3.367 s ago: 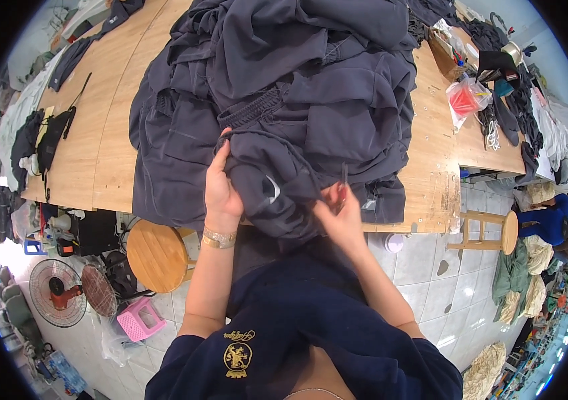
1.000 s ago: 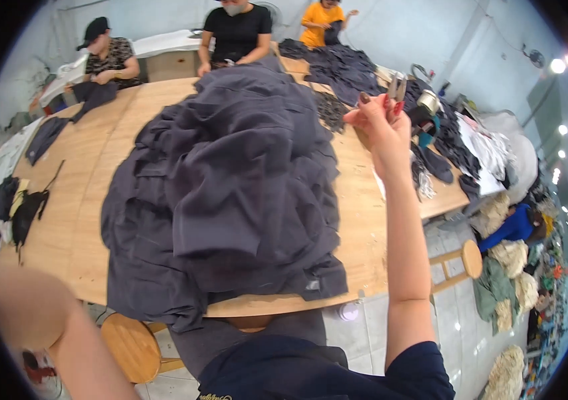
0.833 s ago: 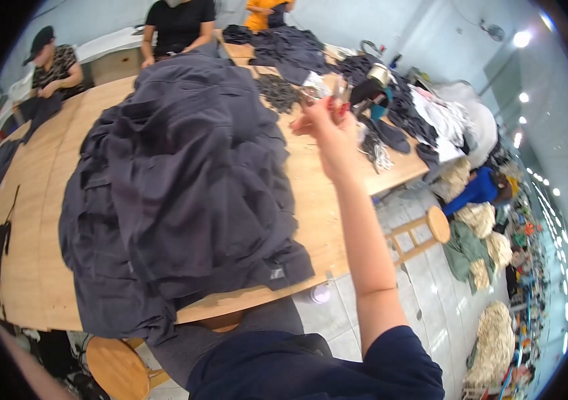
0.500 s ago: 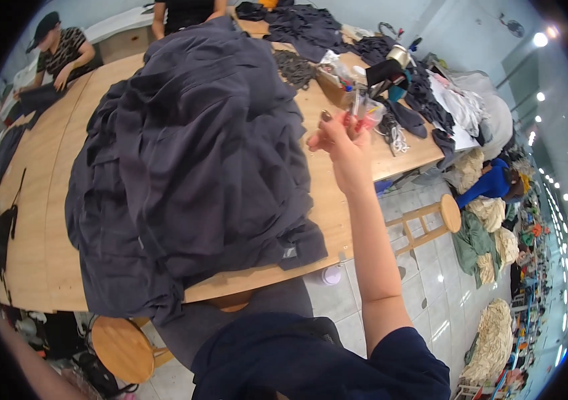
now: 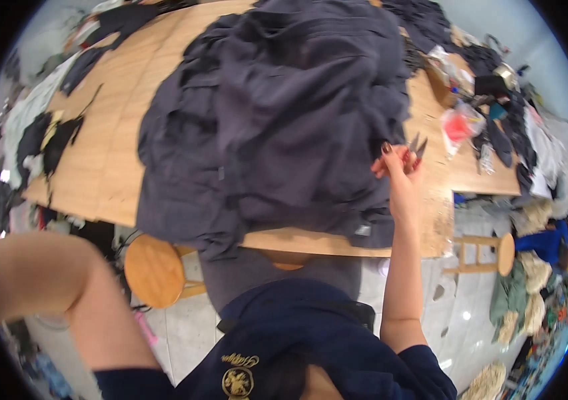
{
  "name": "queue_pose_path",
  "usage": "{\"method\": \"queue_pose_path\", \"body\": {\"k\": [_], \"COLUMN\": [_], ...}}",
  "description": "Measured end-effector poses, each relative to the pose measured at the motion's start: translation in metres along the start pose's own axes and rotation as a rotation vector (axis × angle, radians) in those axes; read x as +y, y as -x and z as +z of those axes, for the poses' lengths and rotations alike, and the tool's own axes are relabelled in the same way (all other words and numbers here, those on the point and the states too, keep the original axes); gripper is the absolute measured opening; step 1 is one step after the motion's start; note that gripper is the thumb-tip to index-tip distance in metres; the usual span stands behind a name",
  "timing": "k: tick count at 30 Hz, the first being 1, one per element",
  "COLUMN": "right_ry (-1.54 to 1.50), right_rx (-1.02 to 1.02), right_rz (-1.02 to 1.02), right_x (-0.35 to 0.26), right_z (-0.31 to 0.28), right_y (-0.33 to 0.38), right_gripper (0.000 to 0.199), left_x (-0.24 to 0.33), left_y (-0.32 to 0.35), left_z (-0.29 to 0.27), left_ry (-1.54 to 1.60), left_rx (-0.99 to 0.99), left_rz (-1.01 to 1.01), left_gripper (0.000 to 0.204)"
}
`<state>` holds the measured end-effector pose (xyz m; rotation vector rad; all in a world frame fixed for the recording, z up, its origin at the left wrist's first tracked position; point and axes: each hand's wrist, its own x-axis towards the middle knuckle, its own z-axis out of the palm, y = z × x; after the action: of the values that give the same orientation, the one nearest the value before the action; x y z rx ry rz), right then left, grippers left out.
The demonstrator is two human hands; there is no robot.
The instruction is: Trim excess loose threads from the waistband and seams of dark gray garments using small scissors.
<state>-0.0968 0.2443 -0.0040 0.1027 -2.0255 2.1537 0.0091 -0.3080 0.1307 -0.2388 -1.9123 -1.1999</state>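
A large heap of dark grey-purple garments (image 5: 297, 127) covers the middle of the wooden table (image 5: 107, 143). Just over the heap's right edge, my right hand (image 5: 401, 163) is closed around small thread snips (image 5: 420, 144), their pointed blades slightly apart and aimed away from me. The thumb and a finger stick out toward the fabric, seemingly without gripping it. A small pale label (image 5: 362, 231) shows at the heap's near right corner. At the left, my bent left arm is raised and blurred, and its hand lies outside the picture.
Right of the heap lie a clear plastic bag with something red inside (image 5: 458, 125), a cardboard box (image 5: 449, 85) and dark cloth pieces. Wooden stools stand at near left (image 5: 154, 270) and at right (image 5: 505, 254). Black straps (image 5: 60, 143) lie at the table's left.
The view has turned, so the heap sits further right. My right hand has drawn back from near the plastic bag to the heap's edge. More of my left arm shows; two people have left view.
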Motion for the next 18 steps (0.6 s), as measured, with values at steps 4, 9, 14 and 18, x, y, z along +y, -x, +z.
{"method": "queue_pose_path", "body": {"k": [4,9,14,18], "right_ry": [0.022,-0.007,0.058,0.055], "right_rx": [-0.062,-0.160,-0.137,-0.106], "right_rz": [0.137,0.246,0.224,0.214], "right_x": [0.026,0.037,0.041,0.041], "right_z": [0.016,0.036,0.036,0.038], "right_y": [0.031,0.057,0.066,0.065], "right_gripper": [0.022,0.022,0.022,0.023], "left_x": [0.058,-0.003,0.004,0.004], "left_y": [0.014,0.171,0.244,0.244], "left_z": [0.136,0.221,0.258,0.269], "left_ry": [0.638,0.168,0.275,0.593], "left_rx": [-0.141,-0.340,-0.349,-0.226], "left_rz": [-0.159,-0.899,-1.310,-1.444], "left_gripper": [0.033,0.044,0.052,0.046]}}
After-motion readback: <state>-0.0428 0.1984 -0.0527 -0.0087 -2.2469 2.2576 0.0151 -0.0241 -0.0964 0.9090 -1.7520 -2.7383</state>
